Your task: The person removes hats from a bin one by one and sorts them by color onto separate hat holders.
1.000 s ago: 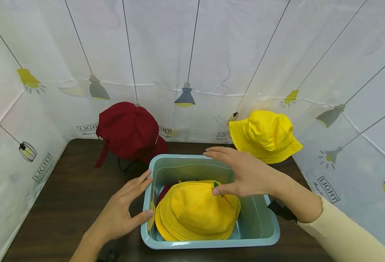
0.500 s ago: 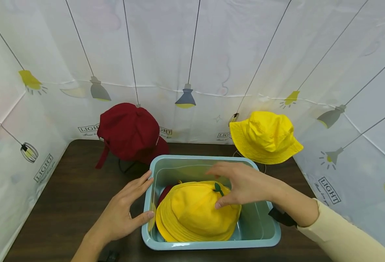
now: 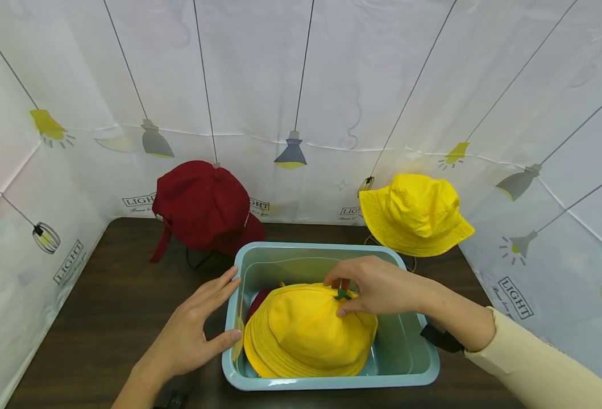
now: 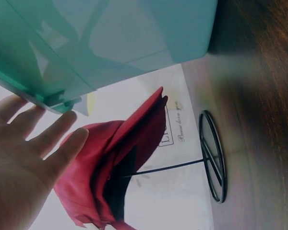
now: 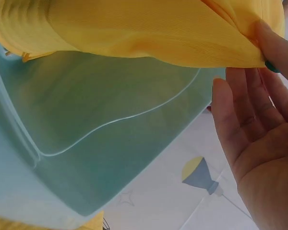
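Note:
A yellow bucket hat [image 3: 308, 335] with a small green leaf-like tab [image 3: 343, 294] on its crown lies in a light blue plastic bin [image 3: 331, 382]. My right hand [image 3: 377, 284] reaches over the bin and pinches the crown beside the tab. Seen from the right wrist, the thumb [image 5: 278, 50] presses the yellow cloth, with the fingers below it. My left hand [image 3: 190, 324] is spread along the bin's left side, fingertips and thumb at the rim. A dark red piece [image 3: 260, 300] shows under the yellow hat, mostly hidden.
A dark red cap [image 3: 203, 204] sits on a black wire stand [image 4: 213, 158] behind the bin, to the left. Another yellow bucket hat [image 3: 415, 213] is on a stand at the back right. A printed white curtain [image 3: 260, 68] encloses the dark wooden table [image 3: 111, 295].
My right hand has come down from above the bin, and its fingers have closed on the hat's crown. The left hand stays at the rim.

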Action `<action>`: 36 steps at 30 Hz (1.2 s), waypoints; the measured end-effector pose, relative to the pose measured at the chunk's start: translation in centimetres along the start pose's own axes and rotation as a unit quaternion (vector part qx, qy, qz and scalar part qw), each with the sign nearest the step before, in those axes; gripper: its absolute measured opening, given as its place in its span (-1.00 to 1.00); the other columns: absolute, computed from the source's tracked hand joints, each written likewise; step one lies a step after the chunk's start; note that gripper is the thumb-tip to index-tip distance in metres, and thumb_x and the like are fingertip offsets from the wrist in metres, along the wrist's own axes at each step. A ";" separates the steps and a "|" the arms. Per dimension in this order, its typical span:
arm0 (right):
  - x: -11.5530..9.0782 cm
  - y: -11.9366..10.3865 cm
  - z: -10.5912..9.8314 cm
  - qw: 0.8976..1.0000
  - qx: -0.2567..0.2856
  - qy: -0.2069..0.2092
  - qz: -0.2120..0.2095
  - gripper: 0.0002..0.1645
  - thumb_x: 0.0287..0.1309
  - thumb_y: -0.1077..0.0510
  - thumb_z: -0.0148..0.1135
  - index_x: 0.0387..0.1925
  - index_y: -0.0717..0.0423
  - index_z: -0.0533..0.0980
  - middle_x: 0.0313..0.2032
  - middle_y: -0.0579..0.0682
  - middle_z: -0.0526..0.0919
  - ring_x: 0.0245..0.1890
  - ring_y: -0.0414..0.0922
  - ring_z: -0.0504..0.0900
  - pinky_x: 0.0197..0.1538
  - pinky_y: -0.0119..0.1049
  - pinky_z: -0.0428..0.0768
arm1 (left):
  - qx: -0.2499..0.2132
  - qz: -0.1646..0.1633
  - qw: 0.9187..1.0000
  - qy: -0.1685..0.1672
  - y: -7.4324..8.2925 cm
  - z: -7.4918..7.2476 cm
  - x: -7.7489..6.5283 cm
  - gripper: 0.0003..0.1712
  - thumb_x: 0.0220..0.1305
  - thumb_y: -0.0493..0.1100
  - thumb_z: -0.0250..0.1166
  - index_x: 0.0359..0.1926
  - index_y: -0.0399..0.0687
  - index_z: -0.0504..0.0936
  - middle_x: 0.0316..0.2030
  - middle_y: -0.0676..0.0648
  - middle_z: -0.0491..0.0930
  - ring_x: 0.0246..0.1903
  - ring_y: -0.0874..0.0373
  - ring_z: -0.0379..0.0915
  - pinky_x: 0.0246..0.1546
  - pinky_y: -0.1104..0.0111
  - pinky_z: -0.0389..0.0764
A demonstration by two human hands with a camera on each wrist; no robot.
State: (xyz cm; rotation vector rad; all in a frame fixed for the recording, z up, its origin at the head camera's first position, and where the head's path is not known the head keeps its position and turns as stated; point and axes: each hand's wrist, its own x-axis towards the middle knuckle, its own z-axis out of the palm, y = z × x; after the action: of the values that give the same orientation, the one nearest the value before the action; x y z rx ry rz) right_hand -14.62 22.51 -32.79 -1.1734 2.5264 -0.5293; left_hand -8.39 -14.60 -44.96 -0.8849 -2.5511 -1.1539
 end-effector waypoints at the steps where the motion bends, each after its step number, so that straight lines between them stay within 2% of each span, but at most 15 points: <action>1: 0.1 0.0 0.0 1.000 0.001 0.000 -0.002 -0.56 0.15 0.02 0.60 0.04 -0.04 0.66 -0.09 -0.24 0.69 -0.17 -0.28 0.63 -0.11 -0.30 0.68 | 0.000 -0.001 1.000 0.000 0.0 0.0 0.0 -0.07 0.26 -0.02 0.49 0.60 0.11 0.31 0.61 0.04 0.17 0.47 -0.03 0.27 0.24 -0.28 0.48; 6: 0.3 0.1 -0.1 1.000 0.005 0.007 -0.008 -0.69 0.17 0.17 0.57 -0.06 -0.04 0.69 -0.17 -0.26 0.71 -0.25 -0.33 0.61 -0.16 -0.34 0.68 | -0.001 0.001 1.000 0.002 0.0 0.0 0.0 -0.09 0.26 -0.02 0.48 0.58 0.03 0.35 0.60 0.03 0.18 0.46 -0.04 0.28 0.22 -0.29 0.49; 11: 0.2 0.1 -0.5 1.000 0.019 0.015 -0.015 -0.73 0.18 0.25 0.54 -0.09 -0.04 0.71 -0.21 -0.27 0.71 -0.30 -0.35 0.59 -0.20 -0.38 0.67 | -0.002 0.000 1.000 0.002 0.0 0.1 -0.1 -0.11 0.27 -0.02 0.48 0.57 0.00 0.36 0.60 0.04 0.18 0.45 -0.03 0.29 0.21 -0.28 0.50; 21: -0.8 -0.4 -2.1 0.996 0.042 0.058 -0.053 -0.74 0.18 0.28 0.53 -0.12 -0.03 0.73 -0.19 -0.24 0.74 -0.31 -0.33 0.61 -0.22 -0.36 0.70 | -0.005 0.000 1.000 -0.002 0.0 0.0 0.0 -0.08 0.25 -0.03 0.50 0.57 -0.02 0.35 0.61 0.02 0.17 0.46 0.00 0.27 0.25 -0.24 0.49; 27: -1.7 -0.4 -2.9 0.994 0.040 0.081 -0.059 -0.75 0.19 0.28 0.52 -0.11 -0.04 0.73 -0.16 -0.22 0.75 -0.30 -0.31 0.63 -0.22 -0.34 0.71 | -0.007 -0.002 1.000 0.000 0.0 0.1 0.1 -0.10 0.25 -0.04 0.49 0.56 -0.03 0.37 0.60 0.03 0.19 0.45 -0.02 0.29 0.23 -0.26 0.50; 36: -2.6 -1.0 -4.3 0.989 0.025 0.124 -0.075 -0.64 0.11 0.36 0.55 -0.10 -0.07 0.72 -0.16 -0.24 0.76 -0.27 -0.30 0.66 -0.23 -0.34 0.72 | -0.007 -0.008 1.000 -0.002 0.2 0.0 0.2 -0.10 0.25 -0.03 0.49 0.57 0.03 0.36 0.60 0.04 0.20 0.44 -0.07 0.30 0.22 -0.29 0.49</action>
State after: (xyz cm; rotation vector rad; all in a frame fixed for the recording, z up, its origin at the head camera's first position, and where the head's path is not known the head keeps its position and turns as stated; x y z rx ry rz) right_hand -14.12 24.83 -28.21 -1.3628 2.6209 -0.8181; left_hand -8.44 -14.47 -44.78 -0.8724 -2.5601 -1.1768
